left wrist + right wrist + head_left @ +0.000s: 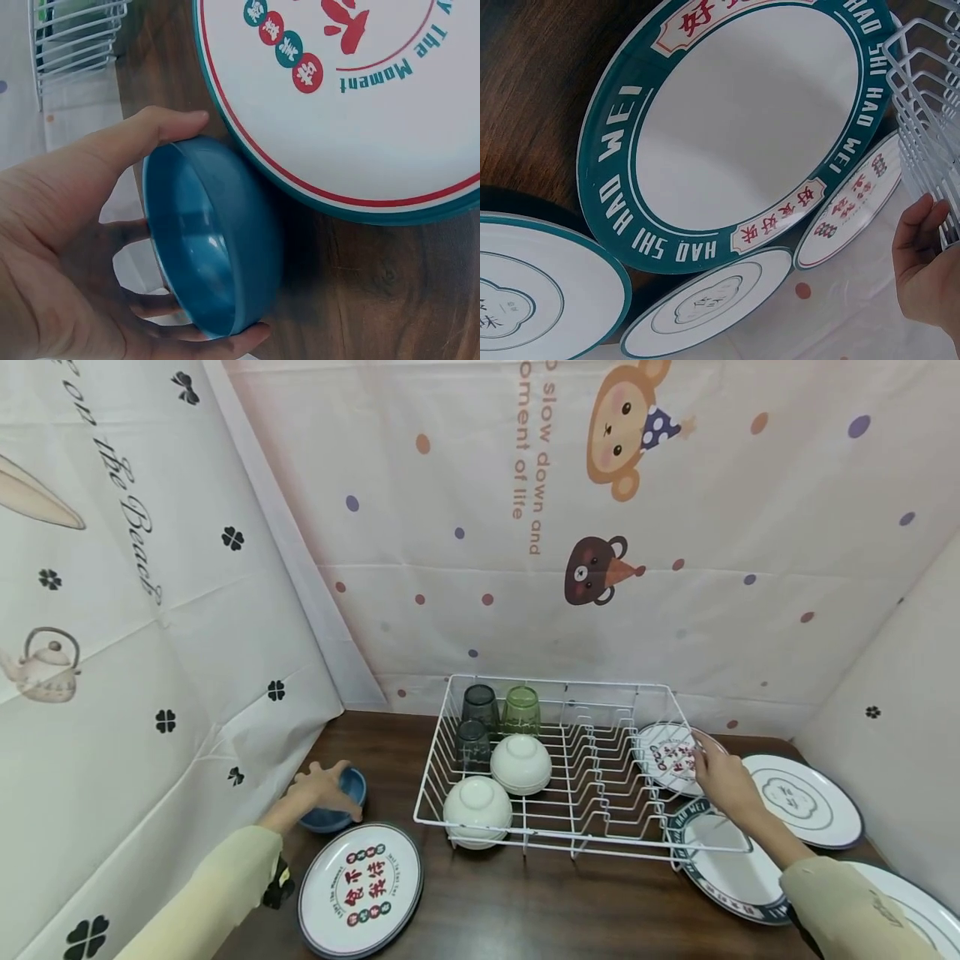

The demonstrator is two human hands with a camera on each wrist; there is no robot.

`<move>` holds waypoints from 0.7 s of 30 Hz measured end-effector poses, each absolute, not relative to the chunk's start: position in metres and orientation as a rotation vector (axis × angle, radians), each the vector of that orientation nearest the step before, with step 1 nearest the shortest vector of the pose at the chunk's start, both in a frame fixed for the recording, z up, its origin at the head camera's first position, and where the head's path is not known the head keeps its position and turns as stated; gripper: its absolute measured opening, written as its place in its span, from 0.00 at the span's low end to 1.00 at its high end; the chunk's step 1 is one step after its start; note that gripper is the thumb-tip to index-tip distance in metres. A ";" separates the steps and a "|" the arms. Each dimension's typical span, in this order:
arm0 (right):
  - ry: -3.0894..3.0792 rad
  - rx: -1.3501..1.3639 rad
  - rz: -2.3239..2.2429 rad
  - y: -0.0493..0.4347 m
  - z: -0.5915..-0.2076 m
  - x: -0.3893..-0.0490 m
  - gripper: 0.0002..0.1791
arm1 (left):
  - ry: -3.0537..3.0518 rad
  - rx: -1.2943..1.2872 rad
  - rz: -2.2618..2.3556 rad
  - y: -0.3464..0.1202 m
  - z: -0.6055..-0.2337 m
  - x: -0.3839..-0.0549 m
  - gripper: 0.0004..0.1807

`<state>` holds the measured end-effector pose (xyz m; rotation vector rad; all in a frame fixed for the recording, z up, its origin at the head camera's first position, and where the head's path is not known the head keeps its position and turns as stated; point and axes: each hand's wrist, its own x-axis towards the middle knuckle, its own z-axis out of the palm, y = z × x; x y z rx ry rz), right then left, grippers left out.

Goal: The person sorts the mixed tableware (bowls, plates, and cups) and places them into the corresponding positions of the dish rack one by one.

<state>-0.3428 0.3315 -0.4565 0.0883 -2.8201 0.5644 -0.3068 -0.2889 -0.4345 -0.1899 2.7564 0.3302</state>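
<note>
My left hand holds a blue bowl tipped on its side. The left wrist view shows the thumb on one side of its rim and fingers on the opposite side. Right beside the bowl lies a stack of white plates with red lettering. My right hand grips the right end of a white wire dish rack, fingers curled at the wire in the right wrist view. Two upturned white bowls, two dark glasses and a green glass sit in the rack's left part.
Right of the rack lie a green-rimmed plate, a small plate with red lettering, a plate with a grey emblem and another plate at the corner. Printed cloth walls enclose the brown table at back and sides.
</note>
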 end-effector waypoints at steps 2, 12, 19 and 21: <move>-2.818 0.090 0.564 0.332 -0.456 -0.343 0.25 | 2.788 -0.174 0.361 -0.289 -0.432 -0.306 0.59; -2.796 0.097 0.526 0.335 -0.458 -0.342 0.25 | 3.038 -0.011 0.544 -0.267 -0.405 -0.309 0.57; -2.793 0.087 0.540 0.334 -0.460 -0.342 0.25 | 3.116 0.037 0.599 -0.241 -0.391 -0.305 0.58; -2.796 0.088 0.537 0.332 -0.460 -0.342 0.25 | 3.141 0.066 0.616 -0.236 -0.386 -0.303 0.58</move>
